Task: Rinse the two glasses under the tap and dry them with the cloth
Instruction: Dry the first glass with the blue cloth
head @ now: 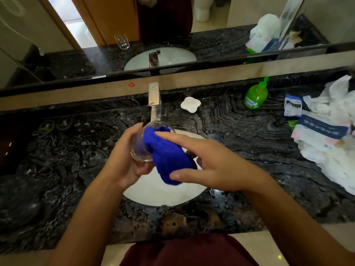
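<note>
A clear glass (138, 150) is tilted on its side above the white sink (163, 195), with my left hand (123, 162) wrapped around its base and side. A blue cloth (170, 156) is stuffed into the glass's mouth. My right hand (209, 162) grips the cloth, with the index finger lying along its top. The chrome tap (154, 100) stands just behind the glass, and no water shows from it. A second glass (122, 41) appears upright only in the mirror reflection; I cannot find it on the counter itself.
The dark marble counter (67, 169) surrounds the sink. Behind the sink to the right lie a white soap dish (190, 104) and a green pump bottle (255, 96). White plastic bags and packets (326, 137) cover the far right. The mirror (211, 35) runs along the back.
</note>
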A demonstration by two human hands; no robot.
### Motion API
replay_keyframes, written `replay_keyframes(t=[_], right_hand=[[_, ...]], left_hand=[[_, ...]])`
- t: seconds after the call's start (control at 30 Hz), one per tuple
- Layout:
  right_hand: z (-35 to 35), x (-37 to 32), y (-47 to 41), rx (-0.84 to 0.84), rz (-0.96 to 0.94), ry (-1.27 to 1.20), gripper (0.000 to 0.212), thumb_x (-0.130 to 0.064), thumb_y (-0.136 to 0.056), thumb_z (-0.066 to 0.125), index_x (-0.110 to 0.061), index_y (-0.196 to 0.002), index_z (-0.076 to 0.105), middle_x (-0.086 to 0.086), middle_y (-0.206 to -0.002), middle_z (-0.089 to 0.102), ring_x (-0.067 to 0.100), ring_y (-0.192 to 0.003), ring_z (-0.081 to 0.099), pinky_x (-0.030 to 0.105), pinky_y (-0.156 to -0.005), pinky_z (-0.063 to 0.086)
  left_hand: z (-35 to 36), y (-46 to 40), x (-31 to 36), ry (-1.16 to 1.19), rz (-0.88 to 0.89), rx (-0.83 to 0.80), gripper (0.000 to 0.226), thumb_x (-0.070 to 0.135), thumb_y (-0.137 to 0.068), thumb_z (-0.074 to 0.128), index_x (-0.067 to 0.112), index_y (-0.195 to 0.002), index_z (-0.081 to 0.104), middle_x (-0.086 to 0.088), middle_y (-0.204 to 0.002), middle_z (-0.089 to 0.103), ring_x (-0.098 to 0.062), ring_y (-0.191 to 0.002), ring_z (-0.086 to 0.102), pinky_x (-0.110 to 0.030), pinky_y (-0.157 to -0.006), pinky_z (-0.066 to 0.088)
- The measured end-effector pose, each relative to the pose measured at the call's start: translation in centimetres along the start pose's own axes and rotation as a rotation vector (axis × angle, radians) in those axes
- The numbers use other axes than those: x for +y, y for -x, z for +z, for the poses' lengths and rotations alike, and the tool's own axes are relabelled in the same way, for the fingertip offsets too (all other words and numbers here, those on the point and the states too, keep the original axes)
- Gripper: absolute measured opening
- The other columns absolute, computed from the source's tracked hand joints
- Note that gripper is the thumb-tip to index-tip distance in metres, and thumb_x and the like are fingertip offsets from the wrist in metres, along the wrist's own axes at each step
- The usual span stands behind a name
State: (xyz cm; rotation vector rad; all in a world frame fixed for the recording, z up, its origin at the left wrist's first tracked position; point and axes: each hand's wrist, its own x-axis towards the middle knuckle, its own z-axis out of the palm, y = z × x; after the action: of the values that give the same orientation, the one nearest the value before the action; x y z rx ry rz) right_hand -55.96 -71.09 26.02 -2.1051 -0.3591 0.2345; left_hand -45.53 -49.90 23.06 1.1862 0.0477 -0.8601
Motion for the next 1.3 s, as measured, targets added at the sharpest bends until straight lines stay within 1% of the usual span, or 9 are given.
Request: replay_keyframes(t=[0.13,0.3,0.43,0.63,0.8,0.97,1.07,1.2,1.3], right_hand=[[1.4,0.1,-1.3,0.134,0.023,0.341,0.074,-0.061,-0.089,0.073,-0.042,-0.153,0.041,-0.011,-0.135,0.068,0.018,-0.109,0.067,0.042,-0.092,0.053],[2.9,0.4,-2.7,0.233,0.067,0.273,0.075,-0.063,-0.087,0.074,-0.033,-0.151,0.050,-0.006,-0.128,0.073,0.022,-0.106,0.069,0.042,-0.089,0.053],[3.8,0.4,-2.8,0.342,0.105,-0.125,0.060,-0.047,-0.086,0.083,-0.030,-0.140,0.064,-0.012,-0.109,0.076,0.007,-0.093,0.070,0.028,-0.085,0.056],[4.1,0.0,-3.1,0.399,0.151,-0.795,0.011,-0.048,-0.091,0.075,-0.039,-0.097,0.078,-0.006,-0.063,0.068,0.005,-0.039,0.050,0.017,-0.035,0.037],[3.5,1.3,-3.1,0.262,0.237,-1.196,0.051,-0.070,-0.075,0.078,-0.024,-0.096,0.074,0.016,-0.077,0.056,0.009,-0.033,0.041,0.015,-0.033,0.026],[4.3,1.9,-2.5,0.411,0.171,-0.967,0.018,-0.049,-0.089,0.077,-0.038,-0.104,0.074,-0.005,-0.065,0.066,0.009,-0.040,0.053,0.017,-0.034,0.033],[3.7,2.4,-1.6,0.408,-0.020,-0.618,0.040,-0.020,-0.092,0.079,-0.035,-0.128,0.067,-0.011,-0.095,0.075,0.007,-0.069,0.071,0.018,-0.059,0.054],[2.7,3.0,-1.3,0.275,-0.163,-0.045,0.053,-0.026,-0.089,0.083,-0.020,-0.139,0.065,-0.002,-0.139,0.068,0.014,-0.131,0.062,0.037,-0.110,0.050],[2.1,2.6,-2.0,0.189,-0.118,0.170,0.062,-0.043,-0.091,0.079,-0.031,-0.148,0.056,-0.009,-0.145,0.064,0.013,-0.129,0.061,0.040,-0.106,0.050]], left_hand=[[1.3,0.2,-0.5,-0.029,-0.025,0.120,0.046,0.052,-0.097,0.056,0.011,-0.110,0.072,-0.012,-0.089,0.060,-0.024,-0.068,0.052,-0.024,-0.048,0.034],[2.9,0.8,-1.0,-0.008,0.091,0.374,0.057,0.056,-0.092,0.064,0.010,-0.125,0.070,-0.025,-0.119,0.072,-0.033,-0.100,0.070,-0.046,-0.084,0.052],[3.6,1.0,-1.0,-0.264,0.346,0.471,0.033,0.061,-0.097,0.052,0.033,-0.092,0.068,0.002,-0.087,0.070,-0.018,-0.075,0.068,-0.040,-0.065,0.054],[2.5,0.6,-2.3,-0.681,0.899,0.413,0.018,0.050,-0.103,0.051,0.040,-0.118,0.052,0.023,-0.106,0.059,-0.014,-0.082,0.063,-0.034,-0.068,0.053],[0.7,-0.8,-2.5,-0.968,1.181,0.239,0.048,0.053,-0.104,0.049,0.010,-0.124,0.051,-0.003,-0.118,0.049,-0.009,-0.107,0.053,-0.022,-0.089,0.044],[1.1,-0.4,-0.8,-0.702,0.660,0.164,0.044,0.071,-0.099,0.037,0.041,-0.119,0.062,0.011,-0.108,0.072,-0.013,-0.082,0.068,-0.030,-0.063,0.055],[0.5,-0.2,0.7,-0.449,0.209,0.005,0.086,0.090,-0.089,0.030,0.019,-0.119,0.070,-0.013,-0.080,0.070,-0.022,-0.055,0.061,-0.027,-0.046,0.047],[-0.4,0.2,1.3,-0.417,-0.007,-0.089,0.107,0.093,-0.084,0.031,-0.005,-0.112,0.063,-0.014,-0.062,0.054,-0.017,-0.039,0.045,-0.019,-0.038,0.035],[0.6,0.2,0.8,-0.462,0.053,0.111,0.079,0.083,-0.092,0.035,0.013,-0.088,0.074,-0.008,-0.059,0.055,-0.015,-0.042,0.046,-0.019,-0.039,0.037]])
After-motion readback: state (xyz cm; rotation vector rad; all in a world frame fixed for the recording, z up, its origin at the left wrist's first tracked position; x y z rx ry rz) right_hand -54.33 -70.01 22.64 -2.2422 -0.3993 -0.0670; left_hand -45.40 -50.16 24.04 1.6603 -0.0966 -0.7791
